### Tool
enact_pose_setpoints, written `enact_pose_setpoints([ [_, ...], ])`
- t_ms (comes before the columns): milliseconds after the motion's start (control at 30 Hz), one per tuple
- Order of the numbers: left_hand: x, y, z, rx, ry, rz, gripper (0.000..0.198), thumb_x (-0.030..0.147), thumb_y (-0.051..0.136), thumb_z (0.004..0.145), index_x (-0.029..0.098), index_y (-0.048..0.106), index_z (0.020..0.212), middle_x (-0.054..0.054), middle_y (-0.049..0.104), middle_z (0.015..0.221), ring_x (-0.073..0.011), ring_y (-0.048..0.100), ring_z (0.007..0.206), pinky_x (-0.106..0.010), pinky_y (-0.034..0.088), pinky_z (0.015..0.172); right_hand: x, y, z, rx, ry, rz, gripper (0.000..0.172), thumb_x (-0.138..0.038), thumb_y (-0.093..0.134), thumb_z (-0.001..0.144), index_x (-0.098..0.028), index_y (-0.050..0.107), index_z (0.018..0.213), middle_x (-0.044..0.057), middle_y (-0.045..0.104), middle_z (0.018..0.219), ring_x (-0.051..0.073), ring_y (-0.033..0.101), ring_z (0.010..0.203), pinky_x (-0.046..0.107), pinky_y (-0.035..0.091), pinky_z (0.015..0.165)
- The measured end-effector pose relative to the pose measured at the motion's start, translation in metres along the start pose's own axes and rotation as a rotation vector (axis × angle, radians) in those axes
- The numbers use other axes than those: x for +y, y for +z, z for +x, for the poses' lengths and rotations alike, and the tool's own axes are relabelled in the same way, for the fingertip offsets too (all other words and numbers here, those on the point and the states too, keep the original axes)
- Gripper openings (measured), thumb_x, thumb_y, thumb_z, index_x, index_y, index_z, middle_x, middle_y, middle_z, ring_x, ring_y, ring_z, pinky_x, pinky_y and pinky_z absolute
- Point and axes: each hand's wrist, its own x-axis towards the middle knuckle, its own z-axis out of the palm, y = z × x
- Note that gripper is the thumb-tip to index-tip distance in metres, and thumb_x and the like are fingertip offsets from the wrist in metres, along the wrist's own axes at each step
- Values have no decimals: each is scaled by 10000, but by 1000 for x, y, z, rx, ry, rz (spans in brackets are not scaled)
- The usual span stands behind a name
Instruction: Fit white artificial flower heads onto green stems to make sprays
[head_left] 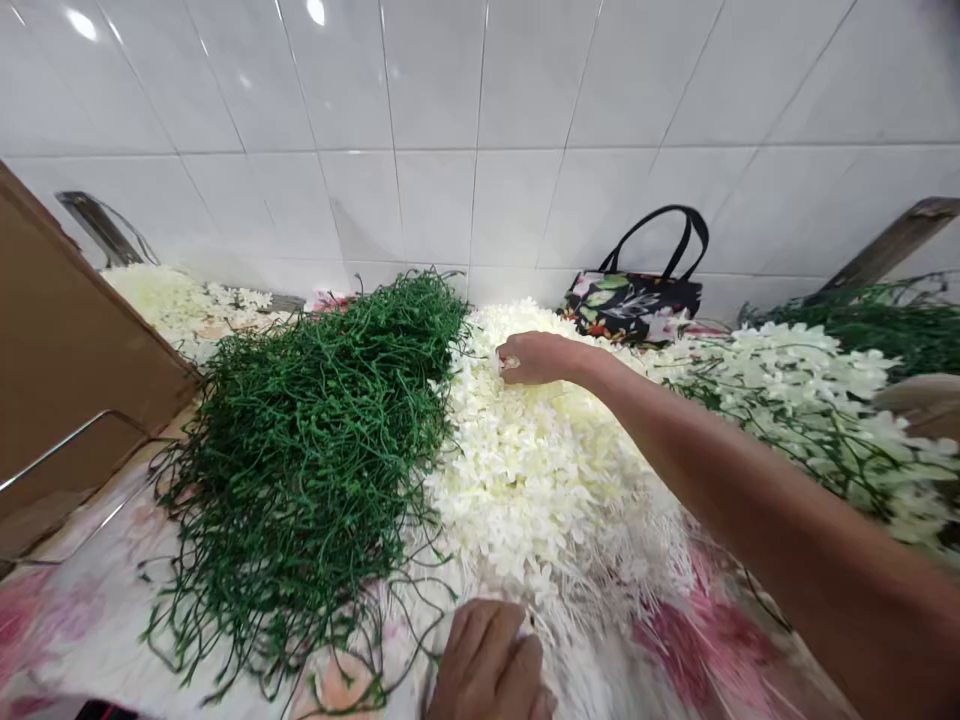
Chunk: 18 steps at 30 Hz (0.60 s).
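White tile covers the wall (435,200), and below it runs my desk (97,620), printed with pink flowers. The biggest thing on it is the heap of green stems (322,430), to the left of my right hand (534,358) and beyond my left hand (489,665). Next in size is the heap of white blossoms (525,460), just right of the greenery and touching it; my right hand reaches over its far part, while my left is at its near edge.

I count one large green heap and one central white heap; the single stems and blossoms are too tangled to number. The green is deep and wiry, thin stems curling loose toward me. The white is creamy, yellowish in the middle, with pale, blurred strands at its near right.

One brown cardboard piece (75,340) stands at the left. One smaller spread of white flowers on green stems (795,370) lies at the right, and one black flowered bag (637,300) sits against the wall, handles up.

As for my two hands, the right is narrow, fingers bent together over a small pale bit, and I can't tell whether they grip it. The left is loosely curled, its palm hidden, so I can't tell what it holds.
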Motion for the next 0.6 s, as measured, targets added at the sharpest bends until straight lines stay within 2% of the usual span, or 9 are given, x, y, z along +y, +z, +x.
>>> enact_pose_setpoints([
  [33, 3, -5, 2, 14, -15, -37, 248, 104, 327, 818, 178, 544, 724, -98, 641, 735, -202, 586, 659, -340, 501, 587, -5, 0, -9, -4, -21, 1, 231, -282, 543, 845, -187, 615, 1043, 89, 612, 1102, 242, 590, 979, 346, 490, 771],
  [133, 11, -20, 9, -221, -124, -93, 191, 57, 408, 777, 171, 561, 786, -99, 647, 841, -215, 594, 776, -377, 518, 706, -18, 5, -29, -16, -75, 12, 279, -289, 530, 834, -228, 601, 1098, 80, 589, 1177, 253, 590, 1000, 330, 481, 756],
  [167, 13, -25, 10, -262, -140, -100, 193, 50, 421, 775, 164, 570, 819, -101, 646, 859, -221, 591, 809, -394, 517, 739, -20, 7, -33, -17, -87, 16, 296, -297, 524, 837, -233, 593, 1117, 81, 581, 1196, 252, 589, 1008, 330, 480, 762],
  [267, 15, -32, 11, -299, -159, -126, 184, 55, 449, 783, 156, 583, 858, -108, 642, 902, -231, 581, 864, -410, 508, 776, -21, 11, -40, 6, -99, 33, 363, -329, 499, 854, -222, 546, 1198, 100, 546, 1247, 252, 581, 1032, 349, 476, 804],
  [333, 15, -32, 10, -280, -153, -136, 165, 60, 461, 779, 155, 587, 828, -115, 643, 900, -233, 578, 862, -415, 503, 777, -17, 9, -43, 52, -96, 51, 416, -351, 492, 863, -207, 503, 1253, 112, 521, 1277, 246, 576, 1043, 364, 471, 841],
  [400, 16, -31, 8, -212, -123, -177, 151, 61, 470, 772, 148, 589, 806, -119, 648, 871, -224, 578, 830, -405, 506, 749, -13, 5, -48, 158, -110, 74, 413, -361, 517, 852, -210, 522, 1237, 101, 541, 1253, 228, 589, 1016, 367, 474, 850],
  [533, 19, -39, 6, -58, -70, -286, 174, 43, 471, 750, 137, 582, 844, -114, 648, 798, -203, 581, 756, -380, 507, 675, -15, 3, -71, 433, -177, 102, 289, -294, 491, 867, -150, 633, 1074, 106, 616, 1116, 201, 602, 931, 370, 484, 801],
  [600, 21, -49, 4, -15, -58, -318, 198, 23, 474, 718, 135, 570, 850, -108, 641, 773, -197, 575, 732, -370, 499, 647, -27, 9, -90, 646, -221, 97, 286, -241, 419, 895, -111, 674, 888, 104, 662, 910, 183, 605, 842, 349, 490, 729],
])
